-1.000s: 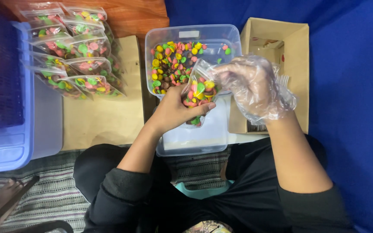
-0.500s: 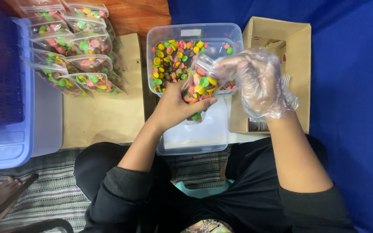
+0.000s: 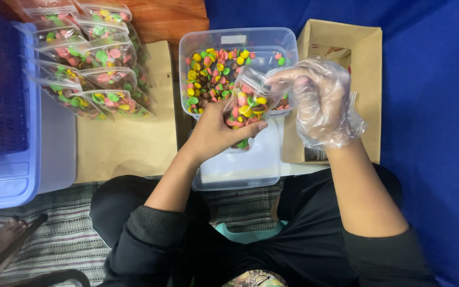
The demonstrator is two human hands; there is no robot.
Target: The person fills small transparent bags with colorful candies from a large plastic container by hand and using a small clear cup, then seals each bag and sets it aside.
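Pouch (image 3: pixel 244 114) of pink, green and yellow candies sits nearly full in your bare left hand (image 3: pixel 214 134), grip wrapped around its lower half, held just above the clear tub (image 3: pixel 237 38) of loose candies. Your gloved right hand (image 3: pixel 314 98) pinches the pouch's open mouth, fingers closed on the plastic edge; sealing looks like what's left for this one. Plenty is done, judging by the row of filled pouches (image 3: pixel 88 69) stacked at your left on the brown paper (image 3: pixel 128 146), yet the tub holds lots more.
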